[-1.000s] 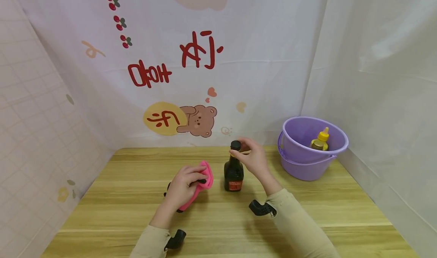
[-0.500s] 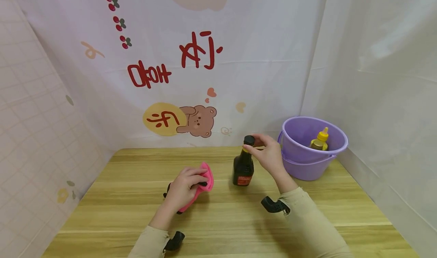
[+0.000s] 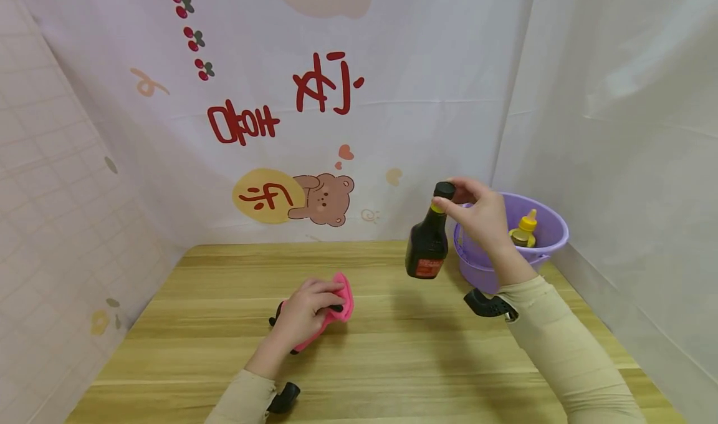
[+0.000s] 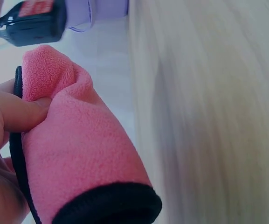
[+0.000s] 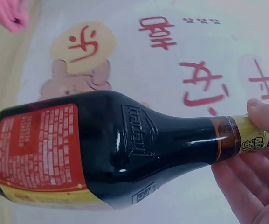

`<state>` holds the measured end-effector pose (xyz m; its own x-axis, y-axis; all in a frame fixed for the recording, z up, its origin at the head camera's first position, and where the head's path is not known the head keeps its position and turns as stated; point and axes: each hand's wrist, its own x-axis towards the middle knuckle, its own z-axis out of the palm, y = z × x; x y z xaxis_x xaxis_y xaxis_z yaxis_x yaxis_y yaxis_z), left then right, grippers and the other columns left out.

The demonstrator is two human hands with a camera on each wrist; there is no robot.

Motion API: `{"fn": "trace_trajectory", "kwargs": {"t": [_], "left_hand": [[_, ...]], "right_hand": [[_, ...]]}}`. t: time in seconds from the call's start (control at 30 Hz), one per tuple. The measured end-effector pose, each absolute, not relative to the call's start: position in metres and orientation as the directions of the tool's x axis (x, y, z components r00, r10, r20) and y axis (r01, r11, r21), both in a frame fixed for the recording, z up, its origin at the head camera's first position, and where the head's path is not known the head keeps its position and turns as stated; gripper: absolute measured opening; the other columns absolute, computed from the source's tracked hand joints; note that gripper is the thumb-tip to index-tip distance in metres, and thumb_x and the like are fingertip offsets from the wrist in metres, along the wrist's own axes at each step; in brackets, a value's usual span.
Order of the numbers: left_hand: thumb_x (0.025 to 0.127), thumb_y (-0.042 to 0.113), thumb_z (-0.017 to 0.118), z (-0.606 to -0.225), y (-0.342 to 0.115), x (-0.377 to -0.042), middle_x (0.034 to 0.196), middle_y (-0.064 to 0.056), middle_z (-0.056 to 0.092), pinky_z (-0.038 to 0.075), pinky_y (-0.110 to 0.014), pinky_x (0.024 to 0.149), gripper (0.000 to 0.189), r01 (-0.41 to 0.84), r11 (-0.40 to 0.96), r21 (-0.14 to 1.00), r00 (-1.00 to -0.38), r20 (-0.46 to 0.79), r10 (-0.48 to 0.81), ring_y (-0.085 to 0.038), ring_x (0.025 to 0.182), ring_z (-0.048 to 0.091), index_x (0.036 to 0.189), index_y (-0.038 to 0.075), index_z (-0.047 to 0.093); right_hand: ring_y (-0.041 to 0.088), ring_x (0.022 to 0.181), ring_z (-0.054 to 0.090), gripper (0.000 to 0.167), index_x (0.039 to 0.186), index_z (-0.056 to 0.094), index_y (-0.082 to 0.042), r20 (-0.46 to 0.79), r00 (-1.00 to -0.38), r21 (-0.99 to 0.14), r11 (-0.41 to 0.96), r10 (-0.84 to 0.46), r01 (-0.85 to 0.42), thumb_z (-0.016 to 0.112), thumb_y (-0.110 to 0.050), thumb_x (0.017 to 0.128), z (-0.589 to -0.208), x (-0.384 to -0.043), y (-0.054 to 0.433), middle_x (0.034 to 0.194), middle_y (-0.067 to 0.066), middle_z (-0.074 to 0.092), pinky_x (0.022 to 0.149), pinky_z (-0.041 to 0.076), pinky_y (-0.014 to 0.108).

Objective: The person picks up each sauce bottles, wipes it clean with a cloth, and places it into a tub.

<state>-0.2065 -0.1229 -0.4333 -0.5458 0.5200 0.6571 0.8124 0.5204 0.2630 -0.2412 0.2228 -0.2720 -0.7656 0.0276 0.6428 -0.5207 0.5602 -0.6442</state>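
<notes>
My right hand (image 3: 481, 214) pinches a dark sauce bottle (image 3: 429, 242) at its neck, just under the black cap. The bottle hangs tilted above the table, its base off the wood, left of the purple bucket (image 3: 483, 274). In the right wrist view its red back label (image 5: 41, 147) and yellow neck band (image 5: 251, 134) show. My left hand (image 3: 307, 310) grips a folded pink cloth (image 4: 85, 135) with black edging, the thumb pressed into its fold. Part of the cloth is hidden under the hand in the head view.
Inside the purple bucket stands a yellow-capped squeeze bottle (image 3: 524, 231), partly hidden by the rim. The wooden table (image 3: 370, 374) ends at a white printed curtain (image 3: 426, 100) behind and at the sides.
My right hand has lifted the sauce bottle off the table and carried it up and to the right, toward the bucket. The left hand with the cloth stays almost in place.
</notes>
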Motion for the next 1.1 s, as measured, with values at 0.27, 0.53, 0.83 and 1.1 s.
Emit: {"fn": "trace_trajectory", "kwargs": {"t": [0.27, 0.53, 0.83, 1.1], "left_hand": [[0.074, -0.008, 0.08, -0.441, -0.129, -0.208, 0.116, -0.004, 0.071, 0.054, -0.04, 0.088, 0.028, 0.826, 0.514, 0.23, -0.521, 0.659, 0.543, -0.026, 0.106, 0.061, 0.09, 0.014, 0.08], [0.074, -0.011, 0.078, -0.446, -0.14, -0.205, 0.116, -0.003, 0.071, 0.054, -0.039, 0.087, 0.031, 0.816, 0.525, 0.241, -0.54, 0.641, 0.546, -0.024, 0.107, 0.061, 0.091, 0.015, 0.079], [0.071, -0.014, 0.079, -0.45, -0.15, -0.202, 0.115, -0.004, 0.071, 0.056, -0.04, 0.083, 0.034, 0.805, 0.536, 0.253, -0.553, 0.645, 0.527, -0.026, 0.105, 0.062, 0.091, 0.014, 0.079], [0.072, -0.013, 0.08, -0.451, -0.148, -0.202, 0.116, -0.004, 0.071, 0.056, -0.039, 0.083, 0.034, 0.809, 0.529, 0.257, -0.552, 0.643, 0.531, -0.025, 0.106, 0.062, 0.092, 0.014, 0.079]], "right_hand": [[-0.001, 0.07, 0.06, 0.037, 0.112, 0.069, 0.004, 0.695, -0.712, -0.636, 0.548, 0.101, -0.543, 0.083, -0.011, 0.08, -0.224, -0.24, 0.249, 0.079, -0.016, 0.065, 0.068, 0.044, 0.015], [-0.002, 0.068, 0.062, 0.029, 0.106, 0.074, -0.007, 0.693, -0.696, -0.681, 0.489, 0.188, -0.545, 0.083, -0.006, 0.078, -0.193, -0.241, 0.278, 0.078, -0.017, 0.065, 0.063, 0.049, 0.009], [-0.008, 0.066, 0.06, 0.027, 0.104, 0.073, -0.014, 0.649, -0.71, -0.714, 0.54, 0.273, -0.446, 0.083, -0.013, 0.079, -0.175, -0.248, 0.306, 0.074, -0.021, 0.061, 0.06, 0.048, 0.007], [-0.014, 0.066, 0.053, 0.041, 0.112, 0.07, -0.005, 0.621, -0.709, -0.689, 0.666, 0.335, -0.288, 0.081, -0.03, 0.081, -0.179, -0.258, 0.323, 0.071, -0.032, 0.053, 0.062, 0.04, 0.008]]}}
